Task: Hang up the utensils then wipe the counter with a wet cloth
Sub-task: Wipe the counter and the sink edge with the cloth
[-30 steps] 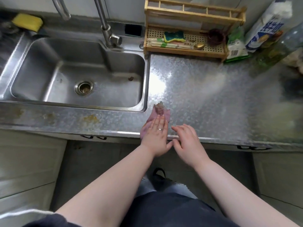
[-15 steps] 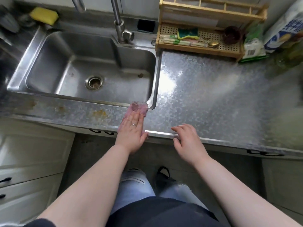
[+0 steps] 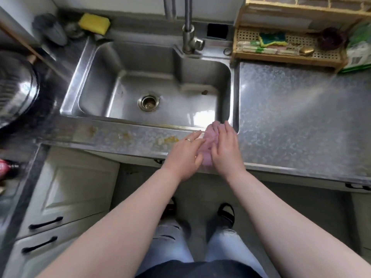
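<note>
Two surfaces filled the view: the counter [image 3: 301, 117] and, left of it, the sink [image 3: 160, 81]. The left hand [image 3: 185, 155] and right hand [image 3: 225, 149] lay flat-fingered on the pink cloth [image 3: 210, 137], pressing it on the counter's front strip by the sink's corner.

Both hands on cloth [image 3: 209, 142] — counter [image 3: 301, 117] edge

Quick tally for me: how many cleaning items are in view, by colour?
Pink cloth, between left hand and right hand: 1
Yellow sponge, behind the sink: 1
Green-and-yellow scrubber, on the wooden rack: 1
Total: 3
</note>
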A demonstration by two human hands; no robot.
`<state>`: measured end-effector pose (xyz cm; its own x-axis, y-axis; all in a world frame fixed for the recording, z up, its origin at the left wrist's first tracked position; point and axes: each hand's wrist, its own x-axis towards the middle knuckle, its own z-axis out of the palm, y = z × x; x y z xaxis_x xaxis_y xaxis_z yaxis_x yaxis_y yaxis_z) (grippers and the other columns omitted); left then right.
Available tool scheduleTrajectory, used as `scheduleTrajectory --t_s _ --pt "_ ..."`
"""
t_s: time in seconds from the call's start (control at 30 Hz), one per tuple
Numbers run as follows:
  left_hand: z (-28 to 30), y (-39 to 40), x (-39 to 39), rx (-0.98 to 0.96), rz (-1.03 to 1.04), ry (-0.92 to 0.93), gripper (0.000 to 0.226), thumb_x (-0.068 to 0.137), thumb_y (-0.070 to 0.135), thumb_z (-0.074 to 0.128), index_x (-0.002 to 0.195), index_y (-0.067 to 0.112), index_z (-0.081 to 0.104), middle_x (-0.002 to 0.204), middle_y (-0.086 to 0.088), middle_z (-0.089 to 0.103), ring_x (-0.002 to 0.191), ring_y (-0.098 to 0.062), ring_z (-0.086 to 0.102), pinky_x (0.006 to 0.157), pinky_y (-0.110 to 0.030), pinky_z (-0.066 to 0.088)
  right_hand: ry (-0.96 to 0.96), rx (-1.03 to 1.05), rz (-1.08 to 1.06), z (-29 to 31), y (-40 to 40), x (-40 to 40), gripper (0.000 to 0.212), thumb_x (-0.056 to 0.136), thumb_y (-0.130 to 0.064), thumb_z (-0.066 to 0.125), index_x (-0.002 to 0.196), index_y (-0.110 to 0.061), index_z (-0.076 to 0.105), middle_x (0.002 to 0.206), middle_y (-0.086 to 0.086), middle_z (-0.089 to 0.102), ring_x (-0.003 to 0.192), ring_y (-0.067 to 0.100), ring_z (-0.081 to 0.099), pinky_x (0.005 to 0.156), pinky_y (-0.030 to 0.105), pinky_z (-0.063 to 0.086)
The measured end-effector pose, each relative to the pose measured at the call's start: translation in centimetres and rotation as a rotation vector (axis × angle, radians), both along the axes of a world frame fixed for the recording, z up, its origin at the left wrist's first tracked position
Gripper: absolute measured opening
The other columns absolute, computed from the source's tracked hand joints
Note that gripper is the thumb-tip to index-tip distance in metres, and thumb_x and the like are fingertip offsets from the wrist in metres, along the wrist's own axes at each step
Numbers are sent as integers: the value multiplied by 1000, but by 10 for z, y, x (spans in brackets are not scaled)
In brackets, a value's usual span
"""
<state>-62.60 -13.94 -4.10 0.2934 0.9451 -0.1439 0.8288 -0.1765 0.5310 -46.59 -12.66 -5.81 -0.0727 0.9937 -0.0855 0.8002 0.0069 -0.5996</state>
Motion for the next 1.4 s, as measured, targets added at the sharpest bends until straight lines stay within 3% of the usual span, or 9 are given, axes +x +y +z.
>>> scheduleTrajectory --t_s 0.13,0.23,0.37,0.47,0.7,0.83,1.1,1.27,1.4 --pt "-3 -31 -90 2 217 59 35 83 17 56 115 21 70 121 0 62 111 -25 60 99 -41 47 -233 -149 -97 -23 40 -47 70 105 -37 33 158 2 8 166 25 -5 155 37 -3 126 47 1" --pt "-5 -37 -145 -13 368 177 42 81 20 65 123 20 65 124 -4 55 118 -29 50 102 -46 45 -406 -242 -143 -44 46 -57 79 104 -48 27 157 5 6 166 26 -4 155 37 -4 126 49 0" --pt "-8 -17 -190 -172 269 351 97 75 40 79 155 26 26 165 -4 8 152 -31 2 121 -52 20 -456 -160 -173 -53 28 -82 77 103 -47 26 157 6 14 165 25 11 155 36 6 126 48 5" --pt "-7 17 -206 -215 95 534 127 68 52 82 159 24 -2 166 -2 -18 152 -33 -15 123 -50 0 -412 -164 -140 -45 19 -125 76 103 -46 26 157 5 13 166 24 10 155 35 8 126 46 6" --pt "-5 64 -203 -281 -136 715 133 65 62 79 159 19 -4 168 0 0 154 -29 -2 120 -61 1 -301 -134 322 -41 33 -213 75 99 -29 39 159 -2 4 168 19 -2 156 29 -3 124 38 -8" --pt "-4 67 -200 -318 -196 696 123 66 60 80 159 22 8 165 5 17 153 -23 13 120 -62 4 -352 -16 436 -48 22 -174 64 104 -29 23 160 -3 5 168 17 3 156 30 -1 126 39 -7" --pt "-4 68 -205 -311 -186 641 116 64 58 79 157 27 17 162 8 27 148 -16 27 122 -55 6 -513 -121 19 -52 4 -59 70 95 -38 16 161 -21 2 165 28 6 154 40 3 127 48 4" --pt "-8 67 -207 -301 -192 616 117 65 56 79 158 26 14 163 5 24 150 -19 23 123 -54 5 -485 -141 -183 -57 0 -86 70 98 -35 20 161 -9 2 168 21 1 156 35 0 127 46 5" --pt "-8 67 -205 -325 -168 608 117 67 53 81 158 26 13 165 4 18 152 -21 19 122 -55 5 -487 -142 72 -63 8 -179 67 102 -34 13 160 -8 -8 168 17 -12 154 36 -14 125 48 -1"
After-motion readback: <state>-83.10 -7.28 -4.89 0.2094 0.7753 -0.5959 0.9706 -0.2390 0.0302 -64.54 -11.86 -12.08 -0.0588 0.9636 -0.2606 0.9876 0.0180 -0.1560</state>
